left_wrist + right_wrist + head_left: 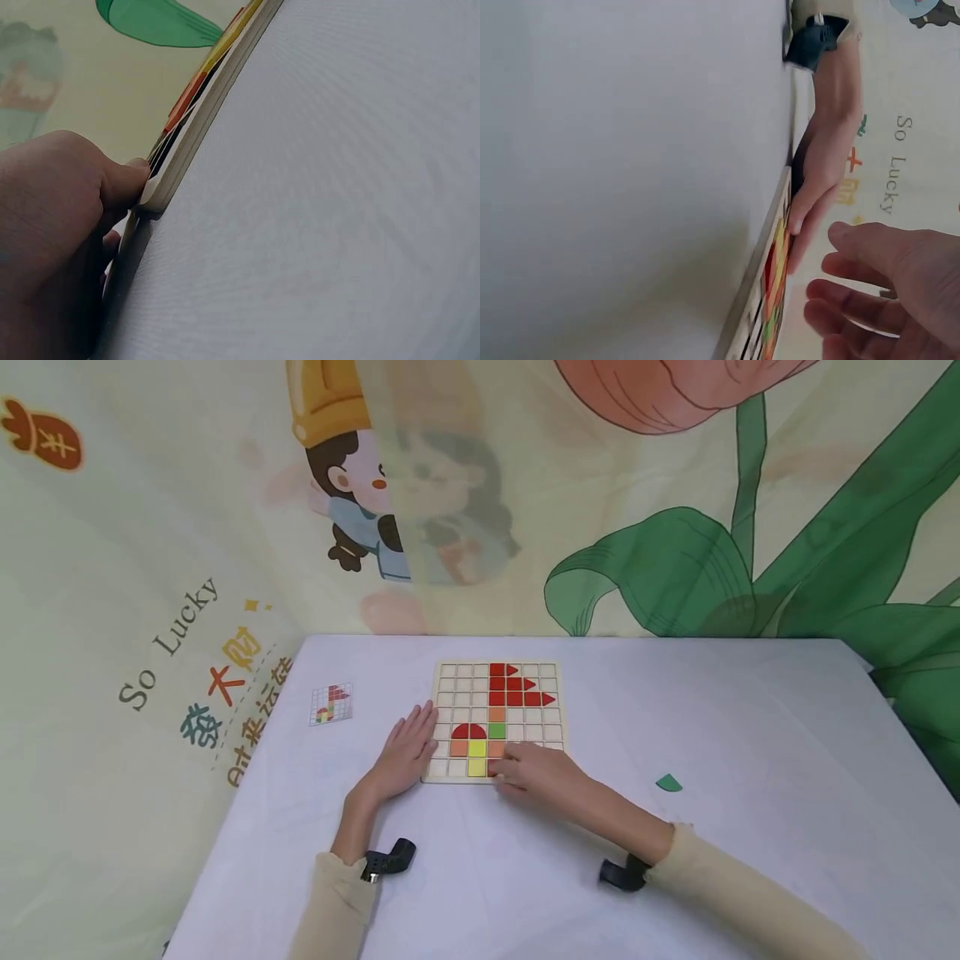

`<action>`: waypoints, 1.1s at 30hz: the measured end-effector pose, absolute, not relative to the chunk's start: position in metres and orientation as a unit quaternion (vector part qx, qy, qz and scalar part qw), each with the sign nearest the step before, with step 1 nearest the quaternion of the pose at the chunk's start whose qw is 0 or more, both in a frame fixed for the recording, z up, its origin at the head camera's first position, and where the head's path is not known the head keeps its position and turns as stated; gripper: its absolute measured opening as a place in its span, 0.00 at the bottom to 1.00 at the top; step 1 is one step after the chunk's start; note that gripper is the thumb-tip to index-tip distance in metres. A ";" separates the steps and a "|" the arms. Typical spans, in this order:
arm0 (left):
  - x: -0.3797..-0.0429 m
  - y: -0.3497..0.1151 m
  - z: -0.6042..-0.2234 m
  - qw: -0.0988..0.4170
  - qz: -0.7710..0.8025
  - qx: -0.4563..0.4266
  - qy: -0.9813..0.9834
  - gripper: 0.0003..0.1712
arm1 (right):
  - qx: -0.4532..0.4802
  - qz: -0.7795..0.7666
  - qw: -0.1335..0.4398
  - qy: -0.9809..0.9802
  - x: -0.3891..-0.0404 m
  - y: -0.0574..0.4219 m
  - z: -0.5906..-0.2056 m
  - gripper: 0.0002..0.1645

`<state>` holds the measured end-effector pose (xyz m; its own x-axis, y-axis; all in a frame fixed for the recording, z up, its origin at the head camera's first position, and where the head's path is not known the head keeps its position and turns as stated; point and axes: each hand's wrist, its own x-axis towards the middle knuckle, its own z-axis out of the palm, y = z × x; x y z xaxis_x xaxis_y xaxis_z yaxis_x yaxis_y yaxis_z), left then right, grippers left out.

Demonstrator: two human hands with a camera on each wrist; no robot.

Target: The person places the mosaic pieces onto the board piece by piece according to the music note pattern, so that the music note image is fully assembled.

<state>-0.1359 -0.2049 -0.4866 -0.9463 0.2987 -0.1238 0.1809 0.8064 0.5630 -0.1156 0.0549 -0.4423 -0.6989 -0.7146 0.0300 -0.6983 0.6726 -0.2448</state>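
A wooden grid board lies on the table with flat coloured pieces in its cells. My left hand rests along its left edge with fingers straight; in the left wrist view the thumb touches the board's corner. Over the lower middle of the board is my right hand, its fingertips at a dark red piece in the bottom row. Bent, relaxed fingers with nothing between them show on the right hand in the right wrist view. Near the fingertips lie yellow squares and an orange square.
A small printed pattern card lies left of the board. On the right is a loose green quarter-circle piece. Red squares and triangles fill cells near the board's top. A patterned curtain hangs behind the white table.
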 end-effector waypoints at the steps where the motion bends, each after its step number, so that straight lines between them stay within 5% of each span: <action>1: -0.136 -0.205 -0.486 0.104 0.283 0.125 0.945 0.34 | -0.383 -0.125 0.030 0.915 -0.108 0.070 -0.443 0.16; 14: -0.136 -0.206 -0.485 0.103 0.278 0.128 0.947 0.35 | -0.189 -0.116 -0.033 0.975 -0.066 0.231 -0.460 0.19; 26: -0.136 -0.203 -0.488 0.117 0.281 0.130 0.944 0.35 | -0.239 -0.128 -0.051 0.961 -0.068 0.242 -0.467 0.19; 33: -0.137 -0.205 -0.489 0.103 0.279 0.128 0.946 0.35 | -0.322 -0.186 -0.089 0.924 -0.080 0.185 -0.455 0.17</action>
<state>-0.1366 -0.2046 -0.4887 -0.9464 0.2990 -0.1226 0.1844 0.8112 0.5549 -0.0801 0.1849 -0.4551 -0.7771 -0.5615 0.2844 -0.6278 0.7237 -0.2866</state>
